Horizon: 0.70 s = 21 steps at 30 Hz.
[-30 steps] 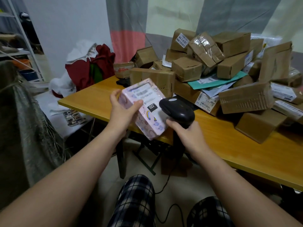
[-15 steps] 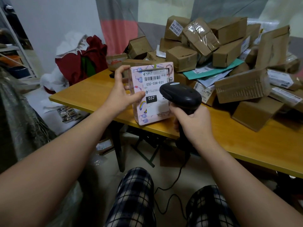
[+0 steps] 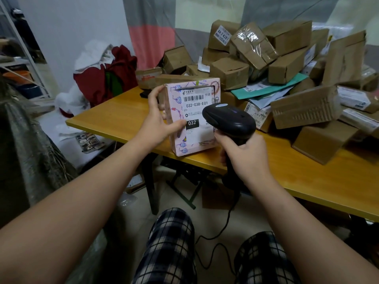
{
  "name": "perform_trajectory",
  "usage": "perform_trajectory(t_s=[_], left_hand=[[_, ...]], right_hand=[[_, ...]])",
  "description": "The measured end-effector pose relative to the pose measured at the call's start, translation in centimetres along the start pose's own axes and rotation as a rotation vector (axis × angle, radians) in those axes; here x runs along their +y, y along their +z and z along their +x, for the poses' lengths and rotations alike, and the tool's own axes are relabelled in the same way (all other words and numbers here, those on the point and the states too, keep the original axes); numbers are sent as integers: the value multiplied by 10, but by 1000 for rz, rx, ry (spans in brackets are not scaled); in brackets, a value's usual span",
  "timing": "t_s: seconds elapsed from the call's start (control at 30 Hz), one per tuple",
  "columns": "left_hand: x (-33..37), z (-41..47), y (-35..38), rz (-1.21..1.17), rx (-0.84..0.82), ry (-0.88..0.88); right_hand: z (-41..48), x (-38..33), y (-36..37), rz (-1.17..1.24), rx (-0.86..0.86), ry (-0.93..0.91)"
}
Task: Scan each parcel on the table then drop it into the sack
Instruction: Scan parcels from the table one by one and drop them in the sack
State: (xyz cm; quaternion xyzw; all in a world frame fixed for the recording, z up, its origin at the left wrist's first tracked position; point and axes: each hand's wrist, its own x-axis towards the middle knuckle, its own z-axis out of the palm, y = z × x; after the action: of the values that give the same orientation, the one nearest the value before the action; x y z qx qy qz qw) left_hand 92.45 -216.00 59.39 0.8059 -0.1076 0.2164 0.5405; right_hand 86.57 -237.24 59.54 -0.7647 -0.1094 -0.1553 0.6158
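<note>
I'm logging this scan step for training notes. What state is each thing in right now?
pink parcel, upright, label facing the camera, gripped by left hand.
scanner, held by its handle in right hand, head close before the label.
scanner cable, hanging slack to the floor.
brown parcels, closed, heaped on table.
sack, at the left, mouth out of view.

Left hand (image 3: 159, 121), right hand (image 3: 247, 158), forearms (image 3: 92, 197) bare; trousers (image 3: 170, 247) dark plaid, white grid lines.
</note>
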Motion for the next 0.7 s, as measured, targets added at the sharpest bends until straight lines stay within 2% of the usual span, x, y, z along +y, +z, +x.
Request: perform_trajectory(t_s=[0.17, 0.33, 0.43, 0.6, 0.7], left_hand=[[-3, -35, -8, -62, 144, -120], [-5, -104, -65, -97, 394, -160], [-16, -159, -118, 37, 544, -196], [-39, -255, -206, 314, 800, -313], [-54, -297, -239, 459, 910, -396]], right_hand=[[-9, 0, 17, -9, -107, -15], [-19, -3, 69, 10, -354, -71], [-28, -7, 120, -7, -535, -87], [-53, 2, 218, -59, -820, 13], [-73, 17, 262, -127, -922, 39]])
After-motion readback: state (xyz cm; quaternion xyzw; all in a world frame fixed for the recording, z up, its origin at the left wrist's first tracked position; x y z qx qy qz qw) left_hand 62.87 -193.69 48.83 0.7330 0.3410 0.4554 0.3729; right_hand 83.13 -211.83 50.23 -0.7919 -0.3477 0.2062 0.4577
